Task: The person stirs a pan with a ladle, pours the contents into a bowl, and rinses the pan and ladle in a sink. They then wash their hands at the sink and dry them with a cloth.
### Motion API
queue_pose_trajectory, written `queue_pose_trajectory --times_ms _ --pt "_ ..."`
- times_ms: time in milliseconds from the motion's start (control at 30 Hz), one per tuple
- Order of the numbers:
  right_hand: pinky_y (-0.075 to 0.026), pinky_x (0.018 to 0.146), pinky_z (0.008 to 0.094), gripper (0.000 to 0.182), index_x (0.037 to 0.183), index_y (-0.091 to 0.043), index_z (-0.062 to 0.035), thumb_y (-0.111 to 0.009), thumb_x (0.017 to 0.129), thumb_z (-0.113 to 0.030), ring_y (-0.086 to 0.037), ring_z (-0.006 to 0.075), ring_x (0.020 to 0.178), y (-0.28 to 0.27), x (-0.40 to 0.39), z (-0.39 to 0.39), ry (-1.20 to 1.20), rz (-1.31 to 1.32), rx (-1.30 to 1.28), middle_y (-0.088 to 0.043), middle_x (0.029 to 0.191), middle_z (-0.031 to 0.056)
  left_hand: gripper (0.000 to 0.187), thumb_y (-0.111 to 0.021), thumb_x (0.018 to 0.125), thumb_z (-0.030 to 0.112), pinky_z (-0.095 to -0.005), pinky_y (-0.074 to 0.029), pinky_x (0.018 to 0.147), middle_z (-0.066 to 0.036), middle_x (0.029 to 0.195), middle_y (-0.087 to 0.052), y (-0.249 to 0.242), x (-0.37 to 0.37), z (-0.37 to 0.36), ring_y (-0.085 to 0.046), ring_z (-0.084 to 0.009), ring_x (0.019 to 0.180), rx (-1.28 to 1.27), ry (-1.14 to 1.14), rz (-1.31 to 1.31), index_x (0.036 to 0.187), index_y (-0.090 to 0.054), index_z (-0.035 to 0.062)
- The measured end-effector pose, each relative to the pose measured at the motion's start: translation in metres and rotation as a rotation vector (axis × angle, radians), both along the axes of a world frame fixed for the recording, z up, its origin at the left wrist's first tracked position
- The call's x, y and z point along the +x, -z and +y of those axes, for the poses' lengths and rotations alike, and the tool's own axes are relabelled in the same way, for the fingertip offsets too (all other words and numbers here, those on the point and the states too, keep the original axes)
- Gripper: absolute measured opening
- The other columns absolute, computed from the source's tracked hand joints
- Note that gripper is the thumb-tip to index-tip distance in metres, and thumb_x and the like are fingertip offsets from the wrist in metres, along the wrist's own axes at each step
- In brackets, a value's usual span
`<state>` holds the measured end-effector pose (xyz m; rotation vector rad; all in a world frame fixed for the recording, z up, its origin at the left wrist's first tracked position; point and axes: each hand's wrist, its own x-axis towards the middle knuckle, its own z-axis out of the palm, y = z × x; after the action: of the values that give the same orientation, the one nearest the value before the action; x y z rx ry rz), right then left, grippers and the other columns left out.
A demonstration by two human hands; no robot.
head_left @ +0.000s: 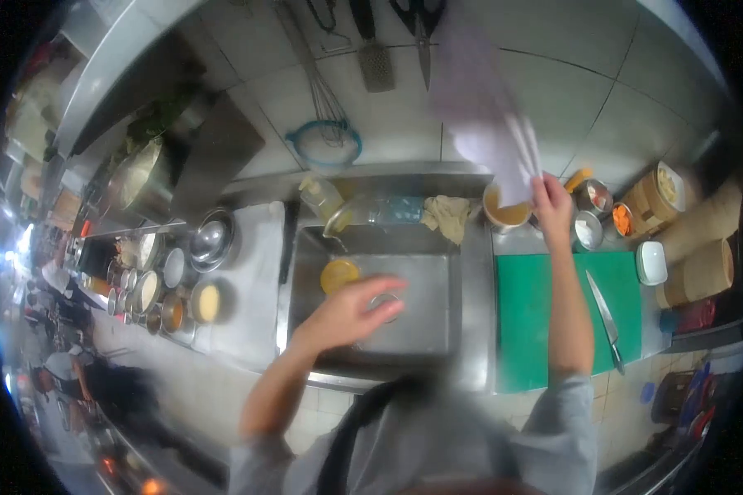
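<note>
My right hand grips the lower end of a pale white cloth, which stretches up against the tiled wall and is smeared by motion. Just behind that hand stands a round container of brownish content, partly covered by the cloth. Over the steel sink hovers my left hand, fingers apart and holding nothing. A yellow round item lies in the sink close to the left fingers. Beneath the right forearm is a green cutting board with a knife on it.
Along the sink's back edge are a bottle and a crumpled beige rag. A whisk and a blue-rimmed strainer hang on the wall. Several bowls, one metal, stand left. A white dish sits right of the board.
</note>
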<state>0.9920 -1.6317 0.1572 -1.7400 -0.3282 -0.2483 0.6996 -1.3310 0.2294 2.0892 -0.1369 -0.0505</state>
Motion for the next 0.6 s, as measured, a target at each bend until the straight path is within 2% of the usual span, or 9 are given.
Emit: queue_pose_trajectory --times_ms 167,233,300,400,467,500,533,567,600 --pt "-0.043 0.059 0.0221 0.024 0.11 -0.068 0.0025 -0.066 0.098 -0.019 -0.053 0.005 0.068 -0.029 -0.043 -0.006 -0.155 -0.031 0.104 -0.06 0.078 -0.0013 0.042 -0.062 0.101 0.021 -0.0306 -0.048 0.098 -0.006 0.133 -0.061 -0.006 0.116 -0.018 -0.058 -0.0155 0.118 -0.337 -0.1 -0.075 0.139 -0.055 0.0052" --pt "-0.046 0.061 0.0238 0.024 0.111 -0.068 0.0025 -0.067 0.097 -0.018 -0.056 0.007 0.07 -0.052 -0.068 0.011 -0.265 -0.094 -0.01 -0.062 0.08 0.0007 0.046 -0.057 0.103 0.028 -0.0318 -0.049 0.098 -0.008 0.133 -0.061 0.003 0.175 -0.025 -0.06 -0.0167 0.116 -0.796 -0.14 -0.109 0.143 -0.05 0.0044" --pt "-0.048 0.063 0.0255 0.025 0.111 -0.068 0.0025 -0.068 0.096 -0.017 -0.059 0.0091 0.072 -0.081 -0.087 0.032 -0.377 -0.163 -0.127 -0.065 0.081 0.0028 0.049 -0.057 0.102 0.031 -0.0333 -0.051 0.096 -0.008 0.127 -0.064 -0.001 0.224 -0.036 -0.062 -0.0181 0.112 -1.058 -0.166 -0.171 0.142 -0.049 0.0044" --pt "-0.052 0.068 0.0304 0.025 0.113 -0.068 0.0019 -0.068 0.095 -0.016 -0.065 0.0141 0.078 -0.13 -0.102 0.06 -0.607 -0.461 -0.473 -0.07 0.086 0.0087 0.029 -0.057 0.099 0.025 -0.0334 -0.053 0.076 -0.005 0.1 -0.066 -0.023 0.243 -0.038 -0.063 -0.0182 0.088 -1.348 -0.038 0.087 0.119 -0.061 0.0051" --pt "-0.054 0.069 0.0343 0.028 0.115 -0.069 0.0005 -0.07 0.093 -0.016 -0.068 0.0187 0.08 -0.155 -0.105 0.074 -0.62 -0.435 -0.419 -0.072 0.091 0.0133 0.034 -0.05 0.102 0.03 -0.0351 -0.055 0.069 -0.009 0.101 -0.066 0.037 0.335 -0.017 -0.063 -0.0155 0.083 -0.772 0.89 -0.935 0.118 -0.058 0.0019" --pt "-0.054 0.068 0.0317 0.025 0.115 -0.071 0.0002 -0.068 0.094 -0.014 -0.069 0.0206 0.08 -0.159 -0.101 0.079 -0.622 -0.301 -0.284 -0.072 0.089 0.0129 0.034 -0.05 0.102 0.03 -0.0351 -0.055 0.069 -0.009 0.101 -0.066 0.026 0.314 -0.016 -0.063 -0.0155 0.083 -0.771 0.885 -0.942 0.118 -0.058 0.0019" --pt "-0.054 0.068 0.0317 0.025 0.115 -0.071 0.0002 -0.068 0.094 -0.014 -0.069 0.0206 0.08 -0.164 -0.095 0.084 -0.628 -0.301 -0.288 -0.072 0.089 0.0129 0.031 -0.051 0.101 0.03 -0.0335 -0.053 0.07 -0.007 0.091 -0.064 0.001 0.265 -0.023 -0.062 -0.0169 0.078 -0.973 0.672 -0.519 0.114 -0.06 0.0027" --pt "-0.054 0.066 0.0306 0.033 0.119 -0.068 0.0014 -0.063 0.098 -0.023 -0.067 0.0186 0.079 -0.171 -0.085 0.089 -0.691 -0.222 -0.031 -0.071 0.095 0.0131 0.029 -0.052 0.1 0.029 -0.0319 -0.052 0.071 -0.005 0.082 -0.063 -0.022 0.222 -0.027 -0.061 -0.0183 0.072 -1.132 0.437 -0.092 0.111 -0.062 0.0036" --pt "-0.053 0.064 0.0295 0.042 0.124 -0.065 0.0025 -0.058 0.102 -0.033 -0.065 0.0167 0.078 -0.178 -0.078 0.099 -0.753 -0.137 0.226 -0.07 0.102 0.0133 0.03 -0.054 0.1 0.027 -0.0325 -0.053 0.076 -0.007 0.092 -0.063 -0.035 0.2 -0.024 -0.062 -0.0179 0.082 -1.233 0.445 -0.109 0.115 -0.06 0.0021"
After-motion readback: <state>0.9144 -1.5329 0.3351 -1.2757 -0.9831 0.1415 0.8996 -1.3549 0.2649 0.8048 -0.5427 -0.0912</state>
